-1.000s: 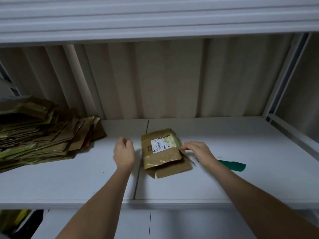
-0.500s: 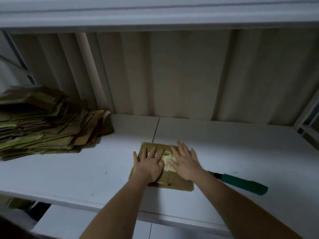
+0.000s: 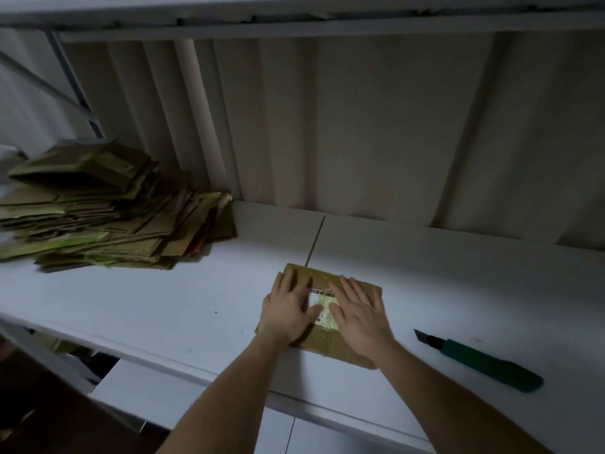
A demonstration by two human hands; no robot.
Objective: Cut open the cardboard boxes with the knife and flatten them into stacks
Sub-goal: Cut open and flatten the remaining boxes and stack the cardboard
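Both hands (image 3: 324,314) now press flat the box (image 3: 347,347) they gripped earlier.

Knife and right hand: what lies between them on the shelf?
Nothing: the head view shows bare white shelf between the knife and the right hand.

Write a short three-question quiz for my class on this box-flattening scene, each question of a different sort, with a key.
1. True or false: the right hand holds the knife.
2. What do both hands press on? A) flattened box B) cardboard stack C) the shelf
3. Fill in: the knife's handle is ____.

Key: 1 false, since it lies on the shelf, right of the box; 2 A, the left hand too; 3 green.
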